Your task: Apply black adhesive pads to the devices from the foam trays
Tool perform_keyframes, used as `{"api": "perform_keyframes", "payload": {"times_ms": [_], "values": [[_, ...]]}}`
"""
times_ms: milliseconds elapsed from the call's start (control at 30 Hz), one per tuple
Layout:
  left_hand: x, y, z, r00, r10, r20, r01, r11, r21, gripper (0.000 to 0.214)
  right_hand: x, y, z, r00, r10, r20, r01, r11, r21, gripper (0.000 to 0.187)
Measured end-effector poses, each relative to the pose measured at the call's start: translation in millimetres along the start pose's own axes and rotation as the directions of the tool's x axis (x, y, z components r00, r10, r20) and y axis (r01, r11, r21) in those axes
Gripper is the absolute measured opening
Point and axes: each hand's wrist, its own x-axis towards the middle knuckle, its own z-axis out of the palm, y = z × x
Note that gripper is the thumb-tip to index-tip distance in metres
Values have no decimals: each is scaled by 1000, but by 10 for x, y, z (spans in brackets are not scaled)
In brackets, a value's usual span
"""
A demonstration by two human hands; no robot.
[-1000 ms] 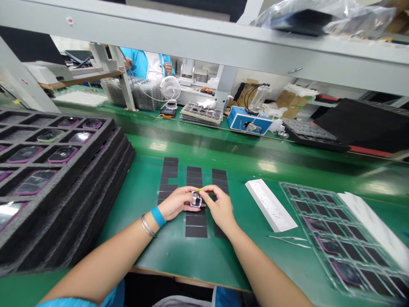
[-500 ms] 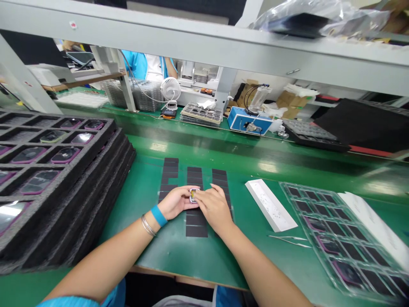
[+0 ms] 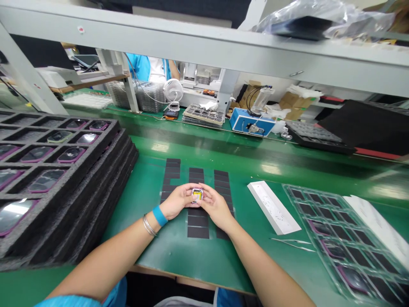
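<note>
As forearms slant inward, left hand, right hand, both cupping device

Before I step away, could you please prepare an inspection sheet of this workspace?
Surface: green bench, with columns of black strips.
Job's things: small rounded device, yellow visible inside.
Clutter: tweezers beside the white box; foam trays to the left, clear tray to the right.
Hands: left hand and right hand both hold the device.
Cables: pale cable beside the white fan.
Surroundings: person in blue beyond the bench; grey shelf beam above.
</note>
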Motion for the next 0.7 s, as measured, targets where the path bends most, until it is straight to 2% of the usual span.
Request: {"api": "perform_keyframes", "payload": {"times_ms": [167, 333, 433, 500, 567, 633, 667, 700], "values": [[-13, -40, -3, 999, 37, 38, -38, 999, 23, 47, -51, -41, 61, 998, 17, -67, -13, 999, 52, 49], [14, 45, -59, 998, -28, 57, 30, 999, -32, 51, -14, -18, -11, 996, 18, -86, -14, 999, 43, 62], [26, 151, -131, 998, -36, 51, 42, 991, -124, 44, 42, -3, -111, 978, -35, -207, 40, 999, 18, 60], [32, 203, -192, 999, -13, 45, 20, 988, -155, 48, 74, 10, -171, 953, -43, -300, 45, 999, 2, 53], [44, 217, -249, 999, 38, 13, -37, 998, -56, 52, 92, 28, -209, 932, -37, -360, 33, 999, -17, 48], [61, 197, -292, 983, 173, -64, -155, 963, 222, 53, 94, 42, -223, 924, -51, -379, 28, 998, -64, 45], [71, 181, -305, 956, 278, -98, -219, 892, 396, 54, 89, 45, -223, 924, -65, -376, 30, 995, -98, 44], [80, 163, -315, 913, 392, -111, -268, 784, 560, 56, 81, 45, -220, 925, -82, -370, 33, 990, -137, 43]]}}
